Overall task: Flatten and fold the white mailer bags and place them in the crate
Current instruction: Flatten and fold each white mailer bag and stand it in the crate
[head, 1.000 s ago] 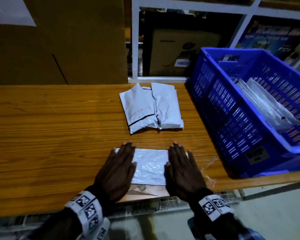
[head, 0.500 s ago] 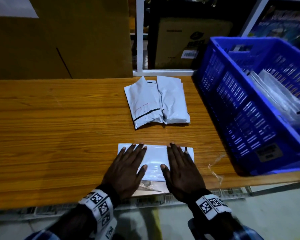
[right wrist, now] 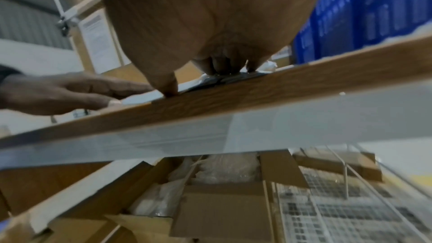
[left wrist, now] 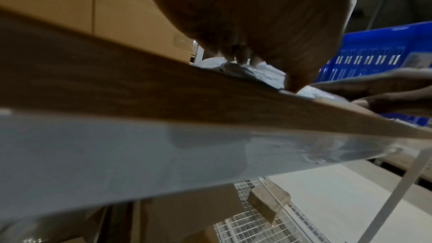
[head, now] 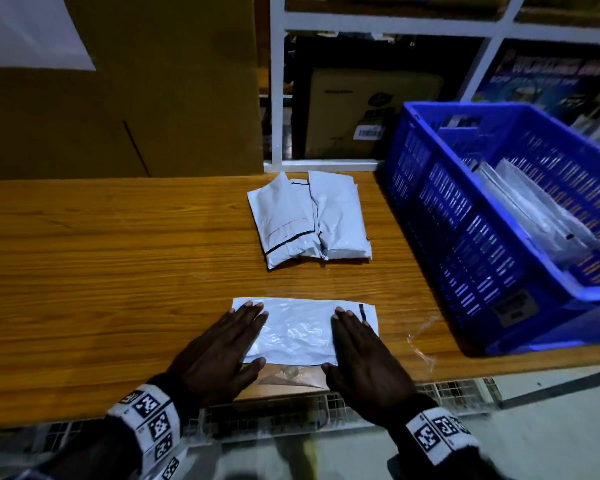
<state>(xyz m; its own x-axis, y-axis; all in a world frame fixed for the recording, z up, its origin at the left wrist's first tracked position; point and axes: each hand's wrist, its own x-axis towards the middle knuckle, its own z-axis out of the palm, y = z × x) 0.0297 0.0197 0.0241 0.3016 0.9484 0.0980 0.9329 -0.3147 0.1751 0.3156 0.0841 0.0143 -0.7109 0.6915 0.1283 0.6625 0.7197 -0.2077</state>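
A white mailer bag (head: 298, 330) lies flat near the front edge of the wooden table (head: 101, 271). My left hand (head: 222, 344) presses its left end with straight fingers, palm down. My right hand (head: 361, 351) presses the right end the same way. A bare strip of bag shows between the hands. Farther back lies a pile of folded white mailer bags (head: 309, 220). The blue crate (head: 499, 220) stands at the right, with bags inside (head: 534, 216). In the wrist views each palm (left wrist: 257, 16) (right wrist: 205, 16) lies over the table edge and the bag is barely seen.
Large cardboard boxes (head: 118, 91) stand behind the table at the left, and a white shelf frame (head: 278, 98) with boxes at the back. A scrap of clear plastic (head: 420, 344) lies by the crate's near corner. Below the table edge are a wire grid and open cartons (right wrist: 210, 200).
Both hands have slid apart over the bag, the left to its left end and the right to its right end. More of the bag's middle now shows.
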